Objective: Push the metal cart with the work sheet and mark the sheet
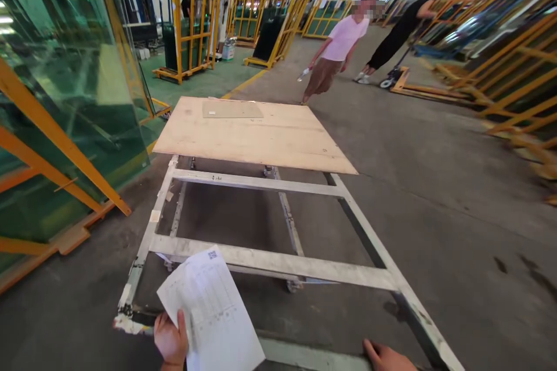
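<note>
The left hand (171,339) comes up from the lower edge, its thumb laid along the side of the papers (217,313), pinching them between thumb and fingers. The papers slant above the near left part of the frame (270,262). The right hand (389,357) is at the near bar, well apart from the papers, a digit reaching onto the bar; the lower edge cuts the hand off, so I cannot tell whether it grips.

Materials, from the left: the glass (65,69) is greenish, flat and shiny, showing reflections. The papers are white, slightly bowed, with faint print and a square code (212,254) near the top. The frame is of straight pale bars, scuffed and chipped, darkest at its near left corner. Across its far end lies the board (252,142), tan, wood-like and flat, bearing a thin greyish sheet (230,109). The floor (456,243) is grey with dark stains.

Of the holders, the orange left rack (65,139) bears the glass. Behind, a yellow rack (195,40) holds dark panels, and another (289,29) a leaning dark one. Farther right, a person in pink (342,37) carries a small clear object, and yellow racks (513,75) of panels line the right side
</note>
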The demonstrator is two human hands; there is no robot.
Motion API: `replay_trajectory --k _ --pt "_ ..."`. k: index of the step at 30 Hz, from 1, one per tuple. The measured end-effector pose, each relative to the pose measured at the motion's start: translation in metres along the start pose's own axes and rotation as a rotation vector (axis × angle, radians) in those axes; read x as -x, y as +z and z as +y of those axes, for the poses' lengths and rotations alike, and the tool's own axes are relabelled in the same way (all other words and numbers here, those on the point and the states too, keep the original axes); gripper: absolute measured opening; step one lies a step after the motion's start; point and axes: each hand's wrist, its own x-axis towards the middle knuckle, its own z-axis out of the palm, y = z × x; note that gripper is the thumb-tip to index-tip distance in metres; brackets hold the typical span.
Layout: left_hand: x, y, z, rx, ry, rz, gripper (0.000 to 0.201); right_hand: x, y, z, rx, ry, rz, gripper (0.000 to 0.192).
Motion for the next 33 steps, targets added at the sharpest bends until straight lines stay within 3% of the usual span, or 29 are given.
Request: replay_trajectory --k 5,11,19,27,33 --pt "-0.14 0.013 0.085 -0.034 0.036 0.085 0.067 -0.126 -0.094 -0.036 -0.015 0.012 -0.005 0.076" --pt "-0.316 0.029 0.207 -0.075 0.033 0.106 0.07 -0.289 -0.226 -0.066 -0.043 -0.023 0.047 0.076" --pt "-0.556 0.027 0.364 -0.178 0.037 0.164 0.071 -0.499 -0.4 -0.121 -0.013 -0.073 0.11 0.071" --pt "-0.823 0.044 0.483 -0.192 0.077 0.203 0.072 -0.707 -0.564 -0.211 -0.059 -0.051 0.229 0.063" --pt "-1.041 0.043 0.575 -0.176 0.083 0.116 0.077 -0.865 -0.7 -0.288 -0.1 -0.027 0.243 0.059"
